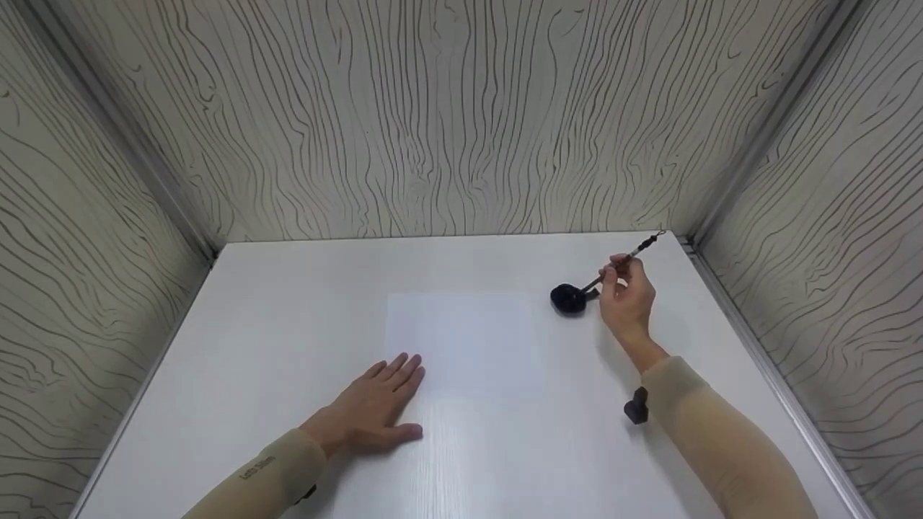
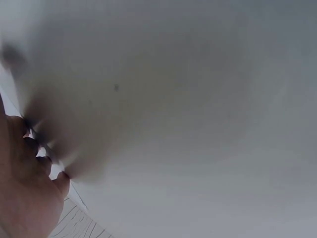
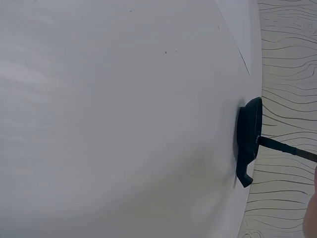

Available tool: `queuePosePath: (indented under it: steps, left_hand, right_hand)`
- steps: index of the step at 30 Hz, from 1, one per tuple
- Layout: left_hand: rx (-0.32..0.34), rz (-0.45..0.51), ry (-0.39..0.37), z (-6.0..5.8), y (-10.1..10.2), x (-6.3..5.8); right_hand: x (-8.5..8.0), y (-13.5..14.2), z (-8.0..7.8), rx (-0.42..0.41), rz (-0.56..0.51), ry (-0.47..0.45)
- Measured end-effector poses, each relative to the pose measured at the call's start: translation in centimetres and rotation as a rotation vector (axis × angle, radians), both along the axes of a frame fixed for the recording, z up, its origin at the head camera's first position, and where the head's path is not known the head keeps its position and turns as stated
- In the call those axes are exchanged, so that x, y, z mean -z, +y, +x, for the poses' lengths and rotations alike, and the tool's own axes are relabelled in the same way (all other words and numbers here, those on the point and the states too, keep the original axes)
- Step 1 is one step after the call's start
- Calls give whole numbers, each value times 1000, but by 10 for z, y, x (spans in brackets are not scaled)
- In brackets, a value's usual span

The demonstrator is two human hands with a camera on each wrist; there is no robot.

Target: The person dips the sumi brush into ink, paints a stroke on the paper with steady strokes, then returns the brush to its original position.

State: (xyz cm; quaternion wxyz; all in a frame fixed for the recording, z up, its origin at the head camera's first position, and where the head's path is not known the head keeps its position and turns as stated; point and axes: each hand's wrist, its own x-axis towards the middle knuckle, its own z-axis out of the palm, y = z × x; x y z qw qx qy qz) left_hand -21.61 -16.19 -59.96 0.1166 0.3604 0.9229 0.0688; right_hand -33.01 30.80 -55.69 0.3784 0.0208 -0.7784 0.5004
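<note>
My right hand pinches the slim handle of a brush, which has a small loop at its upper end. The brush slants down to the left, its lower end in a small black dish with a short handle. In the right wrist view the dish sits on the table and the brush reaches into it; its tip is hidden. My left hand lies flat, fingers spread, with fingertips at the lower left edge of a white sheet of paper.
The white table bears the paper near its middle, left of the dish. Wood-grain patterned panels rise behind the table and on both sides. Metal strips run along the table's side edges.
</note>
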Motion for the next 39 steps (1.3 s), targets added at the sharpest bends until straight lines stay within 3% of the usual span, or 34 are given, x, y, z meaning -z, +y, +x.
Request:
queuePosePath:
  steps: [5,13,22,30,39]
  left_hand:
    - [-5,3,-7,0,0,-1]
    - [-10,-2,-12,1,0,-1]
    - [-16,-9,-20,0,0,1]
    - [-11,5,-11,0,-1,3]
    - [-8,-1,-5,0,-1,4]
  right_hand:
    - [-8,1,-1,19,-53,14]
    - [-6,4,-2,37,-222,-93]
    - [0,5,-2,58,-214,-152]
    - [1,4,-2,59,-122,-136]
    - [-11,4,-1,18,-252,-129]
